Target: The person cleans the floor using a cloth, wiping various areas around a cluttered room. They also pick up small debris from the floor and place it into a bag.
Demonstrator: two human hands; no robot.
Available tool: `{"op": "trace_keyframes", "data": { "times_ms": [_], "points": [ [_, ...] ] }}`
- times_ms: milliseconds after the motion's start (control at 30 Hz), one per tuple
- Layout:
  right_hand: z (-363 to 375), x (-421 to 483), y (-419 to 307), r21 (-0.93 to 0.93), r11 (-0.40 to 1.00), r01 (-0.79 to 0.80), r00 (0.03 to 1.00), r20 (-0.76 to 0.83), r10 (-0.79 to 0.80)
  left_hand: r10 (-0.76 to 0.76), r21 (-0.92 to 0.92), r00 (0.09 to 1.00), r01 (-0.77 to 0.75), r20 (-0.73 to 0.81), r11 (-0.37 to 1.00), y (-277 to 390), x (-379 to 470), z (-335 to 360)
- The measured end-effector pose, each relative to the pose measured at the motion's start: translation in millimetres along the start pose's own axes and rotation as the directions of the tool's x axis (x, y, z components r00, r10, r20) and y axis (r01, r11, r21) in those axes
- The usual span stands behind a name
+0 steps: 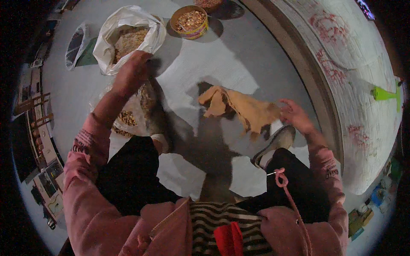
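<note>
My left hand (133, 72) is over the near edge of a white plastic sack (104, 48), which stands open with pale shelled pieces or husks (131, 41) inside. Its fingers are blurred, so their hold is unclear. My right hand (293, 115) is beside the right end of a crumpled tan cloth (246, 107), which looks blurred and lifted at that end; whether the fingers grip it cannot be told. Below my left hand lies a clear plastic bag (139, 123) with brownish nuts or shells (126, 118). A round tub (195, 33) beyond holds nuts or kernels.
A second container (208, 3) is at the top edge. Left of the sack is a green bin or bag with a clear liner (86, 54). A bed or couch with a patterned white cover (355, 92) runs along the right, bearing a bright green object (384, 93). My shoes flank the floor between.
</note>
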State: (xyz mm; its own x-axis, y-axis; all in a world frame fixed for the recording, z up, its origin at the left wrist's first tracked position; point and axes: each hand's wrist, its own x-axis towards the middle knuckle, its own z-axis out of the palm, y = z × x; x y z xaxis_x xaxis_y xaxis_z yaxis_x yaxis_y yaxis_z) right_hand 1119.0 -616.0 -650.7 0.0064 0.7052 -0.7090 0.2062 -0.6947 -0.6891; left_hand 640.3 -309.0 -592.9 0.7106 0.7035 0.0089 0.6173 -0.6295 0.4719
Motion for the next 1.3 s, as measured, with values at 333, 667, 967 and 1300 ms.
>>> {"op": "trace_keyframes", "data": {
  "times_ms": [333, 667, 967, 1300],
  "points": [
    [71.3, 52.7, 118.2, -0.804, 0.44, 0.399, 0.886, 0.216, -0.41, 0.358, 0.088, 0.791, -0.456, 0.497, 0.886, 130.8, -19.7, 265.2],
    [74.6, 5.4, 108.4, -0.752, 0.284, 0.595, 0.799, 0.592, -0.107, -0.16, 0.148, 0.843, 0.096, 0.514, 0.984, 230.1, -69.5, 241.7],
    [22.8, -14.8, 149.1, -0.646, 0.733, 0.212, 0.946, -0.053, -0.32, -0.593, 0.34, 0.781, 0.512, 0.197, 0.788, 24.2, -8.4, 261.1],
    [11.4, -40.9, 191.5, -0.71, 0.696, 0.106, 0.948, -0.138, -0.285, 0.078, 0.134, 0.94, -0.129, 0.333, 0.983, 212.0, -12.0, 332.0]
  ]
}}
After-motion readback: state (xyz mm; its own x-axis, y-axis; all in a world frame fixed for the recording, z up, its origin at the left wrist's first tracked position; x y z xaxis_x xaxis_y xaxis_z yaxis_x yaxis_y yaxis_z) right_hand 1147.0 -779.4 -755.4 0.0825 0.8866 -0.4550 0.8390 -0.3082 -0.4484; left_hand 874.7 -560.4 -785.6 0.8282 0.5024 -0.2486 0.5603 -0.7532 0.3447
